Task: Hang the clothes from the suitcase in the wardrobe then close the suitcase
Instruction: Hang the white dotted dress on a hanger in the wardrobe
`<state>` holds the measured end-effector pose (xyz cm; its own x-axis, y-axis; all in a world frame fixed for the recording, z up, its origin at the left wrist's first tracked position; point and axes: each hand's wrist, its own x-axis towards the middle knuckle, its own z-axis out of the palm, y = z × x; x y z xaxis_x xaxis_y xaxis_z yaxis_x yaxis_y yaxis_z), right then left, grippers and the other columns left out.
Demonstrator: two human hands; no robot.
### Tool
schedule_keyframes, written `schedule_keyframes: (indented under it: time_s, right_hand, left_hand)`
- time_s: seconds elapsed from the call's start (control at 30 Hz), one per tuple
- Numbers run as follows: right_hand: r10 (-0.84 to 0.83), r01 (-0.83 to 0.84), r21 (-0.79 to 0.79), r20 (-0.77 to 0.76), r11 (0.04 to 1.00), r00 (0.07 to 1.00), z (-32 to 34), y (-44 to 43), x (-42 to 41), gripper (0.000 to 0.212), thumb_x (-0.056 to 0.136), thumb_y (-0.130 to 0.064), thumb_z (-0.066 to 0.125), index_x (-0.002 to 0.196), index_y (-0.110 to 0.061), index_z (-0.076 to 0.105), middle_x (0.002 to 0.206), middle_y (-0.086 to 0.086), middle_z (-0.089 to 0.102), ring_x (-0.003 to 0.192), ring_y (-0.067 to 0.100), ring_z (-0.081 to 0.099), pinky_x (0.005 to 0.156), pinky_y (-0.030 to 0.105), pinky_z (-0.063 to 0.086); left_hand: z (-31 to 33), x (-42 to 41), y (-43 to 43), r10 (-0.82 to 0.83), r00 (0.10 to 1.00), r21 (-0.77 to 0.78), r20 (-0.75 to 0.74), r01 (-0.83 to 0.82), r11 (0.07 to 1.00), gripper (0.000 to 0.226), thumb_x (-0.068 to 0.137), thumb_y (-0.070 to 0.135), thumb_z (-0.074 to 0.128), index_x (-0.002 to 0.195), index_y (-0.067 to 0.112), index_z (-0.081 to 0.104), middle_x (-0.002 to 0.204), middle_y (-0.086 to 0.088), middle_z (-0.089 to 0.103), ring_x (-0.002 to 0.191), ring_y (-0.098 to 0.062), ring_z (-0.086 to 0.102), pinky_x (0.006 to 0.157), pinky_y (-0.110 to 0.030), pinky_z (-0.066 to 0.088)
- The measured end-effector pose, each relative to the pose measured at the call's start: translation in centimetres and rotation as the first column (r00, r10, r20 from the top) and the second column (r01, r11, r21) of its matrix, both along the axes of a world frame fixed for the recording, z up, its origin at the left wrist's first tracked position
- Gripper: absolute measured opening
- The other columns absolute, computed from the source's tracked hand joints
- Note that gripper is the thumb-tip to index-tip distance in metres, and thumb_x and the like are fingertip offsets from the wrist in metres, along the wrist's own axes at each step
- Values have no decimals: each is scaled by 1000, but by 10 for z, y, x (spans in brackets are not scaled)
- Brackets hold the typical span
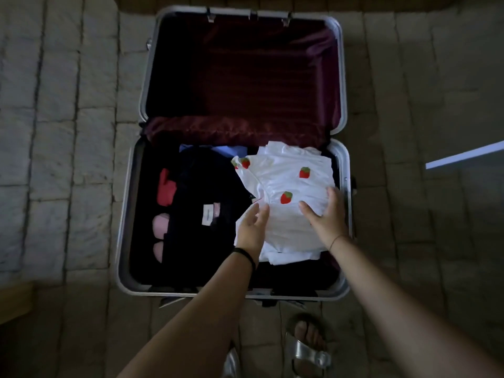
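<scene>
An open silver-framed suitcase [344, 165] lies on the tiled floor, its dark red lined lid [245, 69] folded back. In the right of the lower half lies a folded white garment with red strawberries [289, 181]. My left hand [252, 227] rests at its left edge with fingers relaxed. My right hand [326, 214] lies flat on its right side, fingers spread. Black clothing [207, 192] with a white label fills the left middle. Beside it sit a red item [165, 189], pink items [159, 227] and a bit of blue cloth [223, 150].
Grey stone tiles [68, 159] surround the suitcase. My sandalled foot [308, 342] stands just in front of the case's near edge. A wooden edge [13, 301] shows at the lower left, and a bright strip of light [463, 155] crosses the floor at right.
</scene>
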<state>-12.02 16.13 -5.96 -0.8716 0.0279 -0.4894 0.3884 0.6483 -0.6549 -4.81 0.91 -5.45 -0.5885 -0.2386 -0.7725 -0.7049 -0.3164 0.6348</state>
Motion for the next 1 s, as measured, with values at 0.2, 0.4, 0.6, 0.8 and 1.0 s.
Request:
schedule_keyframes:
  time_s: [0.2,0.4,0.6,0.8,1.0]
  right_hand:
    - [-102,112,142,-75,984,992,-19,-11,-9,89,73,-53,71,144,-15,31,144,4,42,134,24,38,112,47,25]
    - [-253,309,-232,240,923,937,26,-20,-7,31,70,-37,80,91,-17,69,89,0,72,81,17,69,72,29,56]
    - [-304,519,-495,452,696,839,138,-23,8,64,61,-52,79,115,-19,66,111,4,71,101,22,68,93,45,52]
    - [-231,448,-648,395,616,889,299,-37,21,49,76,-42,69,119,-18,64,113,6,70,105,24,66,91,45,52]
    - [-169,222,-688,144,691,975,478,-31,22,44,75,-46,72,114,-28,64,110,-3,71,102,15,67,82,34,56]
  left_hand:
    - [-37,-10,8,-14,999,-88,-32,11,996,62,83,57,56,132,19,56,133,13,50,120,-6,49,106,-29,38]
    - [-6,-5,-3,-43,997,75,-66,48,996,50,90,55,50,125,19,60,121,-1,66,110,-14,62,96,-31,50]
    - [79,11,-11,177,966,8,189,-182,983,135,37,90,64,149,30,19,152,-1,31,132,-25,42,108,-48,38]
    - [263,-1,-25,204,979,473,-14,-173,864,67,84,69,45,127,20,60,123,-10,65,114,-28,62,100,-48,45]
    - [456,-21,-38,183,957,200,-227,-138,970,51,79,51,68,111,12,68,109,-17,70,101,-35,67,91,-54,51]
